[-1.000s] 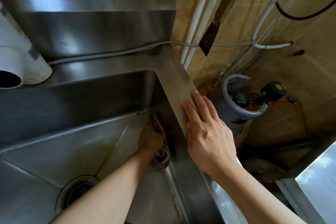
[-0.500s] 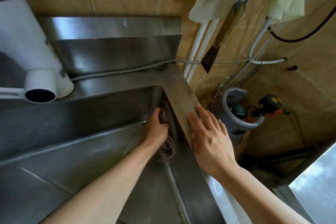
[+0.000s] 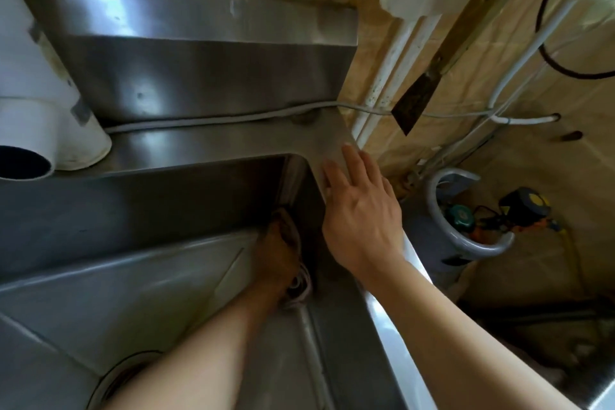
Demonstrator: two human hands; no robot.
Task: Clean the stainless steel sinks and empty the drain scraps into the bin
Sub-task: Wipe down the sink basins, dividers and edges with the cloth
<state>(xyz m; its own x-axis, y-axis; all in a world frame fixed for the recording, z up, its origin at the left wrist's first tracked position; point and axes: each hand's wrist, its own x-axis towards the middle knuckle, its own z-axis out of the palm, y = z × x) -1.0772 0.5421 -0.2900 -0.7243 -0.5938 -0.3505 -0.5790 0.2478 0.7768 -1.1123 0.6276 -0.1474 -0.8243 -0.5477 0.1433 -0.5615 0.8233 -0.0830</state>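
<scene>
- Two bare forearms are reaching forward from the bottom edge, one for each hand.
- One round drain [image 3: 124, 373] is showing at the lower left of the sink [image 3: 166, 293] floor, partly hidden by the left forearm.
- The left hand [image 3: 278, 256] is working down inside the basin, at the far right corner where floor meets side wall.
- Its fingers are curling over one pale cloth [image 3: 296, 280], pressing it against the steel; part of the cloth is bunching out below the wrist.
- The right hand [image 3: 361, 220] is lying flat on the sink's right rim, fingers straight and spread, holding nothing.
- One white pipe fitting [image 3: 50, 116] is standing on the back ledge at the left, its open mouth facing the camera.
- One grey cable [image 3: 216, 118] is running along the back ledge below the steel splashback [image 3: 206, 53].
- Off the sink's right edge, one grey cylinder [image 3: 466, 226] is standing on the floor, with fittings of green, orange, black and yellow at its top.
- One scraper [image 3: 442, 53] with a wooden handle is hanging on the tiled wall by a blue cord, blade down.
- Two white pipes [image 3: 396, 53] are running down the wall just left of it.
</scene>
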